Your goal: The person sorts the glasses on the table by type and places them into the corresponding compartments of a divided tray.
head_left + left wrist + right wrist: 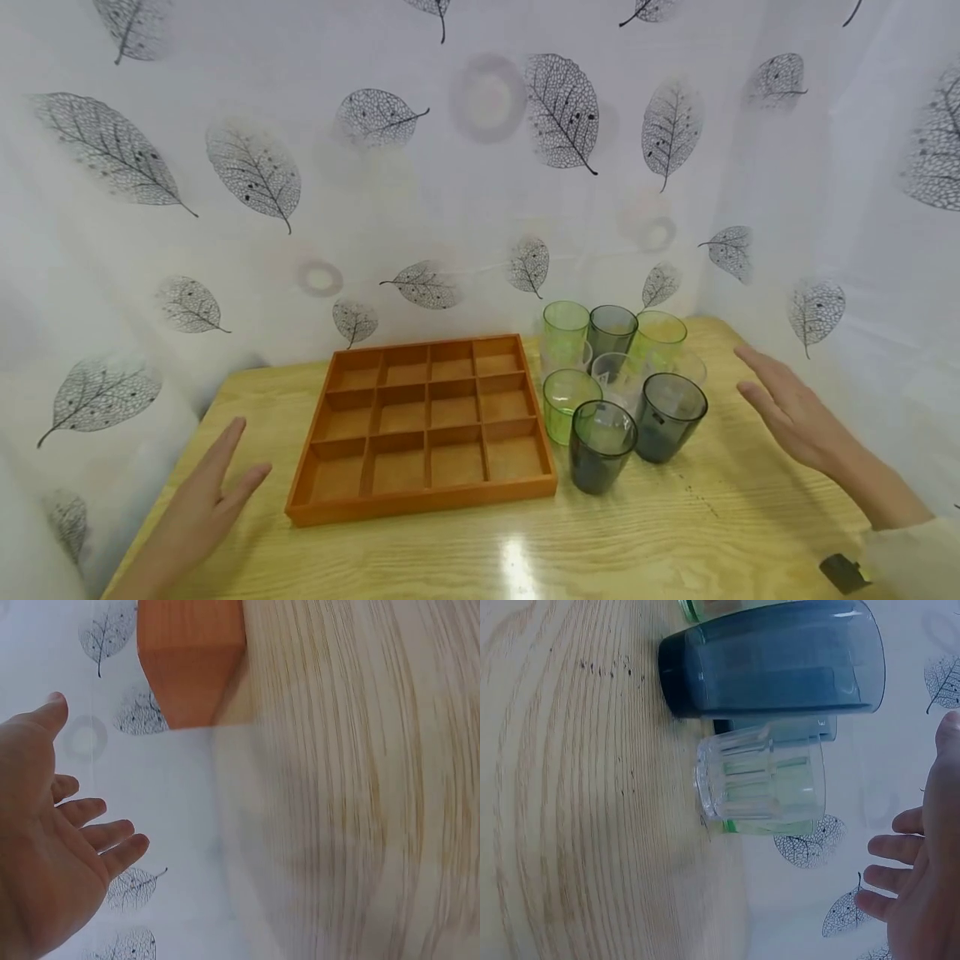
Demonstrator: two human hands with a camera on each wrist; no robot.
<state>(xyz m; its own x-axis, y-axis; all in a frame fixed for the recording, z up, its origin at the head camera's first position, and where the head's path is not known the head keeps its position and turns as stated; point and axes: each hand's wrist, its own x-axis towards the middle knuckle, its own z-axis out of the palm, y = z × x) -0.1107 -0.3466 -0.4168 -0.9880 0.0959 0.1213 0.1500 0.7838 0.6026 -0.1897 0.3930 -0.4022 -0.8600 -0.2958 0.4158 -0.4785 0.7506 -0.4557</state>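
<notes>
My left hand (197,508) hovers beside the left side of an orange-brown wooden tray (420,498) split into several square compartments, its fingers extended and holding nothing. To the right of the tray stands a cluster of glasses. Two dark grey glasses, one in front (602,447) and one to its right (671,418), are nearest. Green glasses (566,325) and clear glasses stand among and behind them, with another grey glass (613,327) at the back. My right hand (797,421) is apart from the glasses, on their right, fingers stretched out. A clear ribbed glass (761,776) shows in the right wrist view.
The light wood table (420,558) ends at a white curtain (465,208) printed with dark leaves, which hangs behind and along both sides. A small black object (843,573) lies near the right sleeve (911,554). Small dark specks mark the wood in front of the glasses.
</notes>
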